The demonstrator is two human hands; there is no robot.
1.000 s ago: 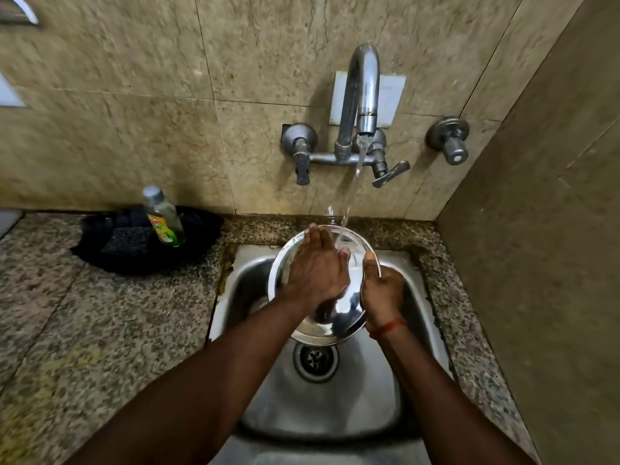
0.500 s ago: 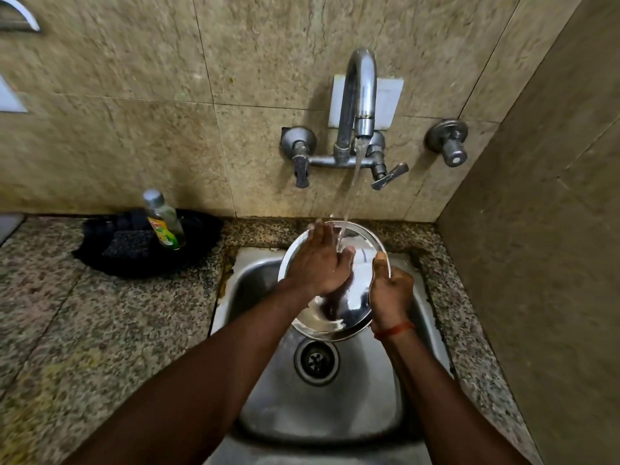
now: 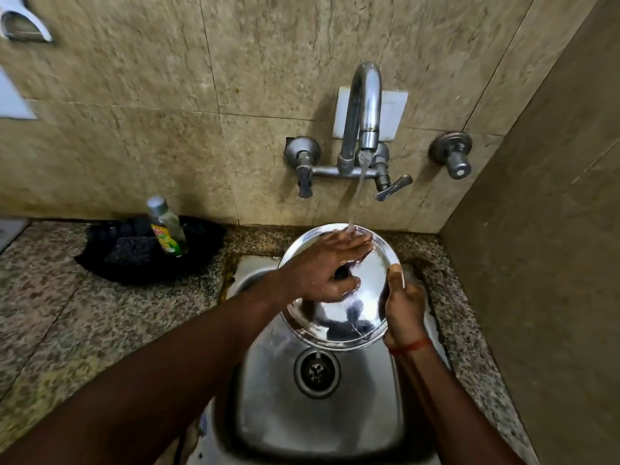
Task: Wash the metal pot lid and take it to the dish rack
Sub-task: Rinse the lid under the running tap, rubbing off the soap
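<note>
The round shiny metal pot lid (image 3: pixel 349 313) is held tilted over the steel sink (image 3: pixel 318 414), under running water from the tap (image 3: pixel 364 112). My right hand (image 3: pixel 402 307) grips the lid's right rim, thumb on top. My left hand (image 3: pixel 327 268) lies flat across the lid's upper face, fingers stretched toward the water stream, thumb curled near a dark knob that is mostly hidden beneath the hand. No dish rack is in view.
A green dish soap bottle (image 3: pixel 166 228) stands in a black tray (image 3: pixel 100 263) with a dark scrub pad (image 3: pixel 132 251) on the granite counter (image 3: pixel 84 330) at left. Tap valves (image 3: pixel 303 166) project from the tiled wall. A side wall (image 3: pixel 553 263) closes the right.
The lid and both hands shifted slightly right and up toward the stream. My left hand has turned so its fingers point rightward across the lid.
</note>
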